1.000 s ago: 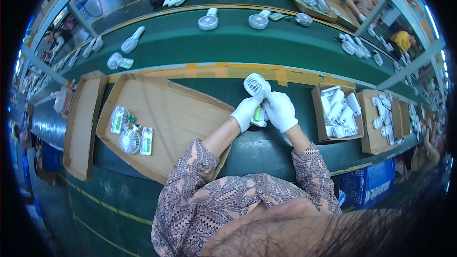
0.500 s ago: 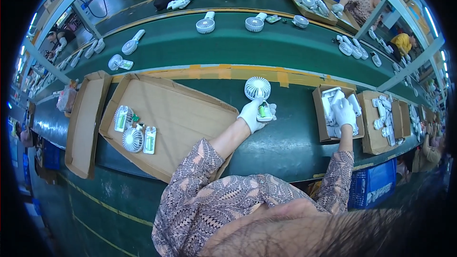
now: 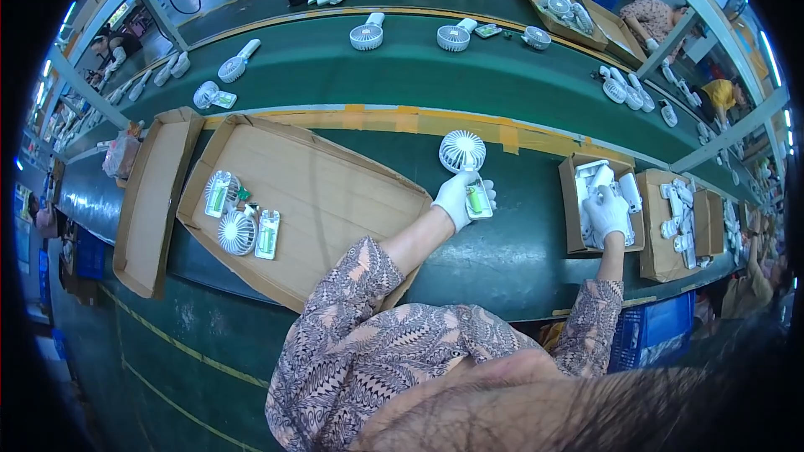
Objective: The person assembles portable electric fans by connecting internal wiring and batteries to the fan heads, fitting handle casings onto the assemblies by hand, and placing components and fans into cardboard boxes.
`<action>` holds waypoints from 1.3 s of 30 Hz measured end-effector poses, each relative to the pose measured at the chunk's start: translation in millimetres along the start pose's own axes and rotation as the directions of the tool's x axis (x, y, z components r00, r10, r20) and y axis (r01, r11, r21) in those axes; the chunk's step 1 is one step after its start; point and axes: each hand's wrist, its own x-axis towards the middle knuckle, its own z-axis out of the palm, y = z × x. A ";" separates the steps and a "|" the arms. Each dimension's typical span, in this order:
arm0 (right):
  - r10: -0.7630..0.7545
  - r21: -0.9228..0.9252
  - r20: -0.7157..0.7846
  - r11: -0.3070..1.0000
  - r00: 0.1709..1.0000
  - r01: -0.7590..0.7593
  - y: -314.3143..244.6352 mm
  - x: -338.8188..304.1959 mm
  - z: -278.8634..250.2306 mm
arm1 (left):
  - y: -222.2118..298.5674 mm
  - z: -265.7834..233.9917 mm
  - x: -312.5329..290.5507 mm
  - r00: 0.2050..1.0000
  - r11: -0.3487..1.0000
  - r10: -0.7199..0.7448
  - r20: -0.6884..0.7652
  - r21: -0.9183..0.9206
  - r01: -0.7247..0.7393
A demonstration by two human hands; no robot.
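Observation:
My gloved left hand (image 3: 455,199) is closed around the handle of a small white handheld fan (image 3: 462,151). The fan's round grille points away from me, and its opened handle shows a green battery (image 3: 475,199). To the right, my gloved right hand (image 3: 606,213) reaches into a cardboard box (image 3: 573,234) of white plastic parts (image 3: 592,176). Its fingers are bent together on one of these parts, mostly hidden under the glove.
A shallow cardboard tray (image 3: 335,192) on the left holds two white fans (image 3: 237,233) with opened handles. Beside it stands a narrow tray (image 3: 155,201). Another box (image 3: 662,255) of white parts is at right. Beyond the taped ledge, several fans (image 3: 366,36) lie on a green conveyor belt (image 3: 301,75).
My right hand has drawn slightly toward me inside the box, and its fingers have curled in. My left hand still holds the fan. The whole view has shifted a little.

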 end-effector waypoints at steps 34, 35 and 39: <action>-0.331 0.365 -0.054 0.872 0.942 0.327 -101.6 -88.7 35.5 | 4.1 3.9 -5.6 0.996 0.988 0.059 0.067 -0.143 -0.048; -0.340 0.356 -0.032 0.875 0.940 0.329 -97.3 -88.0 40.6 | 3.9 5.3 -6.3 0.996 0.991 0.064 0.057 -0.121 -0.057; -0.305 0.099 -0.009 0.947 0.952 0.304 -111.8 -94.4 29.4 | 1.5 7.4 -3.8 0.996 0.992 0.085 0.036 -0.101 -0.081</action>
